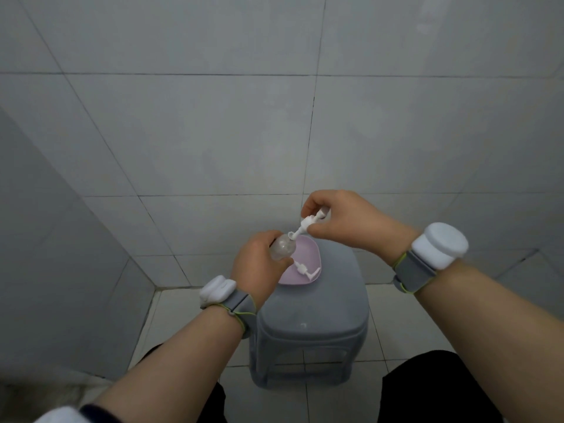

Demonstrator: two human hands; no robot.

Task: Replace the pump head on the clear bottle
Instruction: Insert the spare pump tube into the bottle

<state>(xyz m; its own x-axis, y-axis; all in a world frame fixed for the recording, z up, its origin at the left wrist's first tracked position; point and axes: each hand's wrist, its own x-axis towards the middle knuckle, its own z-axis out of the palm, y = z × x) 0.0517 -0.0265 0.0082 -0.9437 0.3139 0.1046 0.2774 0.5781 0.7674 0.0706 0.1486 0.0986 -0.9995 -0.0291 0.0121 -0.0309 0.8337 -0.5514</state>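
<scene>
My left hand (255,268) grips a small clear bottle (283,247), tilted with its mouth toward the upper right. My right hand (341,219) pinches a white pump head (309,222) by its top. The pump's thin stem points down-left and its tip sits at the bottle's mouth. A second white pump head (306,270) lies in a shallow pink dish (308,250) just below the bottle.
The pink dish rests at the far end of a grey plastic stool (311,319) that stands on a white tiled floor (171,309). Grey tiled walls (213,132) close in behind and to the left. My dark-clad knees flank the stool.
</scene>
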